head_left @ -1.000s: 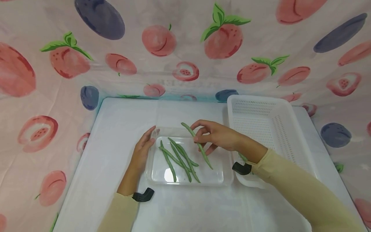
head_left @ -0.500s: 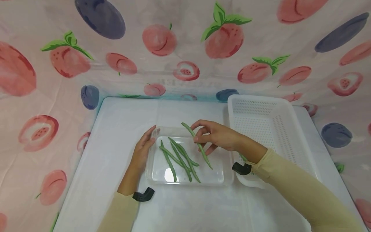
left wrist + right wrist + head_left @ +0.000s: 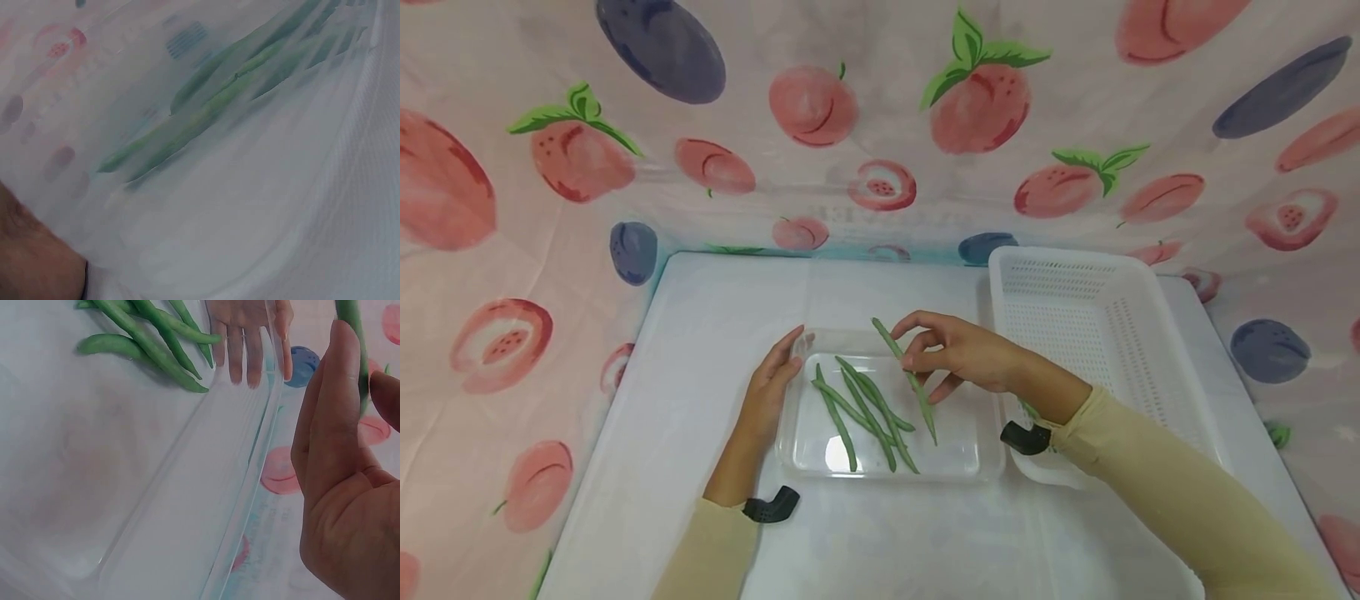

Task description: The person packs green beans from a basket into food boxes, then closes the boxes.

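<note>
My right hand (image 3: 951,354) pinches one green bean (image 3: 922,402) between thumb and fingers, over the right part of a clear plastic container (image 3: 887,477). The bean slants, its lower end toward me. Several other green beans (image 3: 865,412) lie crossed on the container's floor, left of the held one. My left hand (image 3: 769,383) rests against the container's left wall, thumb at the rim. In the right wrist view, the straight fingers of the left hand (image 3: 236,353) show through the plastic. The left wrist view looks at the beans (image 3: 200,115) through the wall.
A white perforated basket (image 3: 1060,308) stands right of the container, partly under my right forearm. Some green shows inside it beside the wrist. Both rest on a white-covered table (image 3: 715,308). Fruit-printed cloth (image 3: 880,108) hangs behind and on both sides.
The held bean has turned in my right hand's fingers, its lower end swinging slightly left and toward me. My left hand, the container and the other beans stay put.
</note>
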